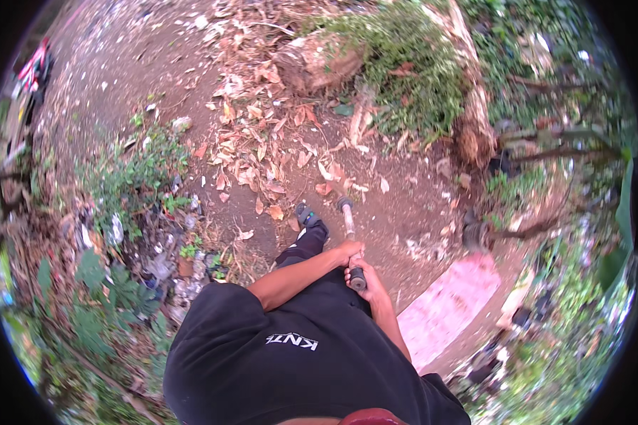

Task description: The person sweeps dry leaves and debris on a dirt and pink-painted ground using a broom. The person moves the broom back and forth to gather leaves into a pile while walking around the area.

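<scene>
My left hand (352,251) and my right hand (371,280) are both wrapped around a long-handled tool (349,218) in front of my waist. The left hand sits farther along the shaft, and the right is close to the dark butt end. From there the worn, pale shaft points away from me to a dark collar over the soil. Whatever head lies beyond the collar is too blurred to make out. Left of the tool, a foot in a dark sandal (307,215) rests on bare ground. Dry leaves (250,143) lie scattered ahead.
A heap of cut greenery (414,74) lies ahead beside a rough log (319,61) and a long trunk piece (473,122). At right is a pinkish flat sheet (452,305). Plastic litter (162,265) and leafy plants (101,297) border the left.
</scene>
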`<state>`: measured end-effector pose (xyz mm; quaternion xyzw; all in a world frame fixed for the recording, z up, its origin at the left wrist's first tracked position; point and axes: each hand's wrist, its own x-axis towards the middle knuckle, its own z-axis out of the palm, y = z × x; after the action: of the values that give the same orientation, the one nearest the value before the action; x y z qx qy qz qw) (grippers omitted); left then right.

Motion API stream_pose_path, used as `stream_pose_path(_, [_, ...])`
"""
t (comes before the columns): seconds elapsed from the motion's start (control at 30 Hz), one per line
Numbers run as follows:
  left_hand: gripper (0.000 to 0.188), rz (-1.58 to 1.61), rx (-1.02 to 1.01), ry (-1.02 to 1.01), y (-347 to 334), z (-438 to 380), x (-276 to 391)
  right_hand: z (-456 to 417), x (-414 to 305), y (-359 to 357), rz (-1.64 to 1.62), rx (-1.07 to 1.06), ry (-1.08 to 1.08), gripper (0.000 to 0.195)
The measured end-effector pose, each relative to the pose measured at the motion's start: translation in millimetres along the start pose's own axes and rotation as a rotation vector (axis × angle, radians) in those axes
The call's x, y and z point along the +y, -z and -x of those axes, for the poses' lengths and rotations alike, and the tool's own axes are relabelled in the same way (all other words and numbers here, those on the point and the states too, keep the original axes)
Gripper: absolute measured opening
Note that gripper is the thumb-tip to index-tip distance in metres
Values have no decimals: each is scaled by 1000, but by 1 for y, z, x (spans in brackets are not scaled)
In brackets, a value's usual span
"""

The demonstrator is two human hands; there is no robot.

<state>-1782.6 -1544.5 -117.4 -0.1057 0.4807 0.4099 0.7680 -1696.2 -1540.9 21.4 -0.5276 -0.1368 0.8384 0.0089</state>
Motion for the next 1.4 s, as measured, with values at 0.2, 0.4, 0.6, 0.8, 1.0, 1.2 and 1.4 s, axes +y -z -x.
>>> stream_pose_path(0.2, [4, -170, -89, 106, 13, 102, 13, -8, 52, 50, 90, 117, 114, 53])
stream_pose_path(0.4, [18, -161, -339, 324, 54, 170, -6, -76, 88, 59, -387, 168, 201, 60])
stream_pose_path(0.6, [8, -112, -266, 412, 67, 205, -35, -180, 153, 113, -850, 69, 307, 14])
stream_pose_path(0.8, [11, 525, -270, 690, 136, 194, -43, -195, 196, 46, -686, 411, 81, 8])
stream_pose_path(1.0, [13, 776, -166, 456, 229, 212, 36, -360, 226, -42, -324, 217, -154, 11])
stream_pose_path(1.2, [8, 418, 153, -84, 328, 260, 195, -464, 101, -343, 63, -69, 105, 13])
stream_pose_path(1.4, [15, 13, 274, -417, 396, 298, 295, -451, -16, -542, 22, -334, 437, 17])
